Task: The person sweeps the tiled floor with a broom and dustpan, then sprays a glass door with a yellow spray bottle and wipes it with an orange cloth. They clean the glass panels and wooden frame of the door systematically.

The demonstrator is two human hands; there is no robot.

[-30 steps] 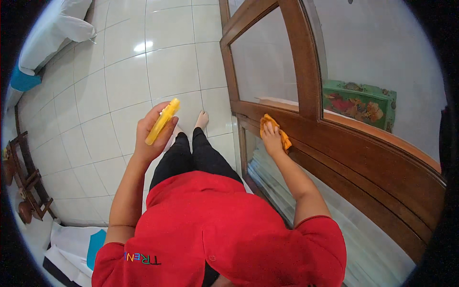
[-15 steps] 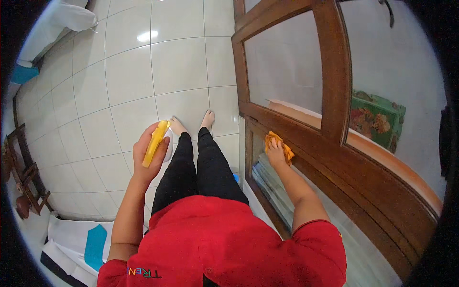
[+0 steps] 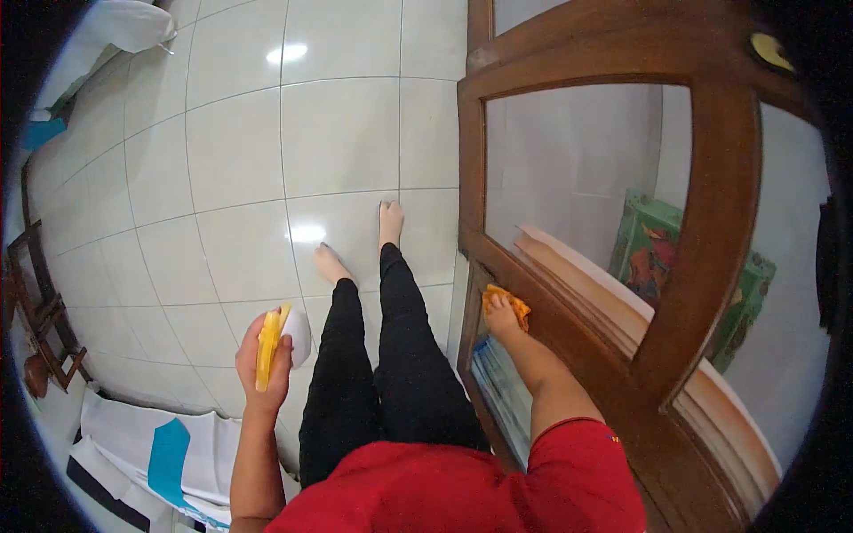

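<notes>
My left hand [image 3: 250, 354] is wrapped round a spray bottle with a yellow trigger head [image 3: 267, 348] and a white body, held out over the floor beside my left leg. On the right, my right hand [image 3: 502, 320] presses an orange cloth [image 3: 518, 303] against the brown wooden panelled frame [image 3: 577, 306], near its left edge. The cloth lies at the top of a lower glass pane [image 3: 506, 382], just under the frame's crossbar. My fingers rest on the cloth and partly cover it.
Upper glass panes [image 3: 569, 151] show a green ornate box [image 3: 657, 218] in or behind them. A round brass-coloured fitting [image 3: 771, 51] is at the upper right. White cloth with a teal strip [image 3: 169, 457] lies lower left, below dark wooden furniture [image 3: 44, 306]. Pale tiles [image 3: 231, 142] cover the floor.
My view has shifted, and my right foot has moved ahead of the left. Both hands appear lower in the picture. The cloth remains under my right hand near the frame's left edge.
</notes>
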